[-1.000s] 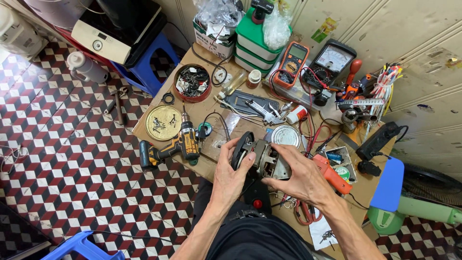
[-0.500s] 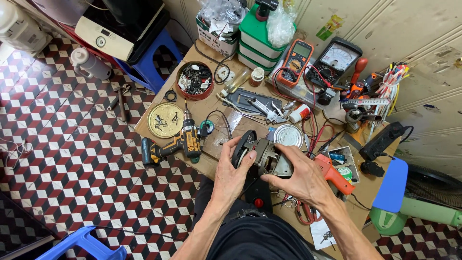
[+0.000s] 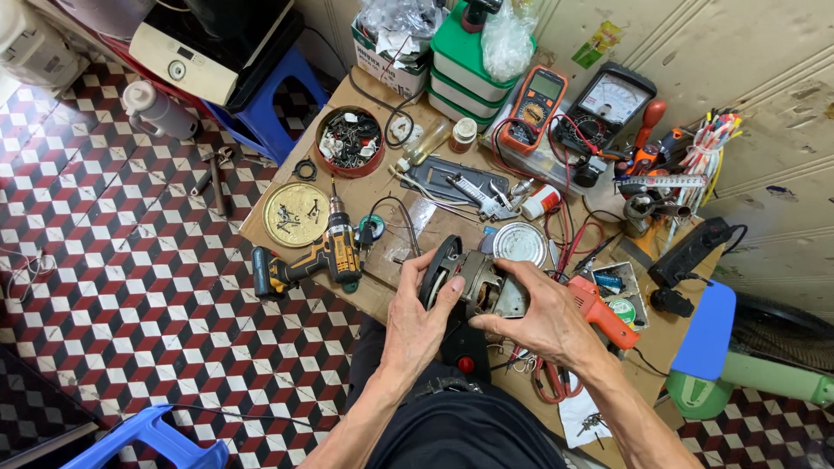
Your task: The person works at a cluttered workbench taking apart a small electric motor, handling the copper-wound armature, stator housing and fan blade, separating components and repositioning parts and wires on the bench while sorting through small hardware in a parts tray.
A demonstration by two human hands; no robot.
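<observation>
Both hands stay on the fan motor as before: left hand gripping its black housing, right hand fingers apparently clamped on top

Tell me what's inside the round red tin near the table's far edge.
The round red tin holds a heap of small dark and silvery metal bits, likely screws and clips. Whatever lies beneath the heap, and the tin's bottom, is covered.
</observation>
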